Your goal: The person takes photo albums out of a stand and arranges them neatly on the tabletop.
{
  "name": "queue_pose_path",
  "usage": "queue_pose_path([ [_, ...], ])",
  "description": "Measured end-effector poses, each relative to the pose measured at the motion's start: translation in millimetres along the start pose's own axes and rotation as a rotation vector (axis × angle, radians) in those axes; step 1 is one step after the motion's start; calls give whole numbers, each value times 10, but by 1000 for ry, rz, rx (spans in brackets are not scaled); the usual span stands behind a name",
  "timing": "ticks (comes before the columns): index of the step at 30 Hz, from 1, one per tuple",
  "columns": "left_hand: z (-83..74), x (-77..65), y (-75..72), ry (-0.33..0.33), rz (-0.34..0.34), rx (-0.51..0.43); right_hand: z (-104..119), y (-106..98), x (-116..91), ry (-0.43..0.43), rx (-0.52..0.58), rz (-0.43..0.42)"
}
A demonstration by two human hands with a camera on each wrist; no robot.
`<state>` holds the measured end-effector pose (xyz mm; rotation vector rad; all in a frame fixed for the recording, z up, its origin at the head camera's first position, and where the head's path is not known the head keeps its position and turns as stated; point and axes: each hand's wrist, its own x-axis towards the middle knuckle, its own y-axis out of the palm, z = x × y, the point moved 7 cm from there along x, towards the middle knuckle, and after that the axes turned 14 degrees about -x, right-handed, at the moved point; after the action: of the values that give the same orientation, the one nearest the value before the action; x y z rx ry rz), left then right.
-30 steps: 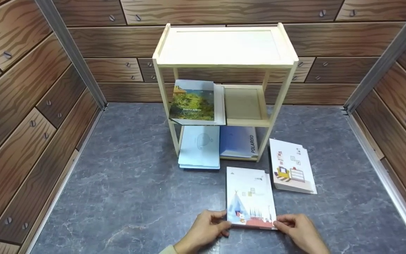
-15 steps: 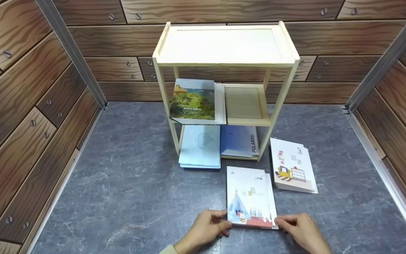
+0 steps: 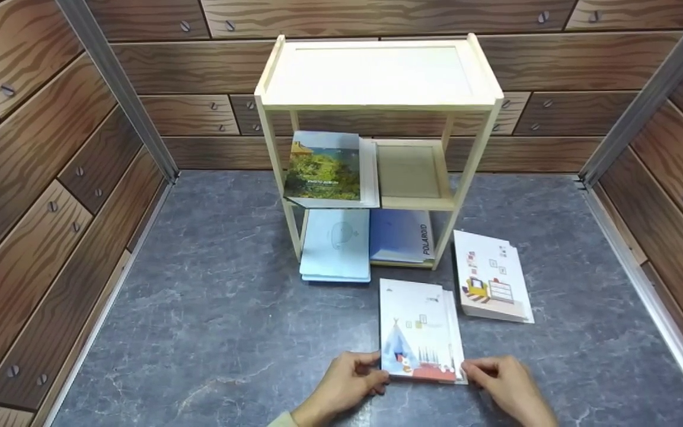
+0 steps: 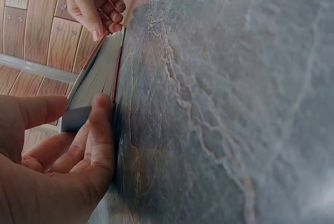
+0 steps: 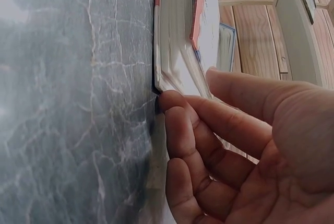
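Album (image 3: 418,332) held
Left hand (image 3: 344,382) grips its seven-o'clock corner, right hand (image 3: 508,384) pinches five o'clock; at twelve, the shelf (image 3: 377,74) holds books (image 3: 335,252) on two tiers.

left sleeve (image 3: 283,420): pale beige-green | left grip (image 3: 344,381): bare | right grip (image 3: 506,381): bare

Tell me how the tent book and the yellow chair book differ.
The tent book shows a blue tent; the chair book, a yellow chair. The left hand and right hand hold the tent book; neither touches the chair book. Both look mostly white on top.
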<state>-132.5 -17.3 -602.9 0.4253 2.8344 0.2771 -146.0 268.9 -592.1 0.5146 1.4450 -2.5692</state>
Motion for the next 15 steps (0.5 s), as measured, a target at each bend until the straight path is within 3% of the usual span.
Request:
queue_pose_path([
  [15,12,9,4,38,4,2,28,-12,-5,-56,-45,15],
])
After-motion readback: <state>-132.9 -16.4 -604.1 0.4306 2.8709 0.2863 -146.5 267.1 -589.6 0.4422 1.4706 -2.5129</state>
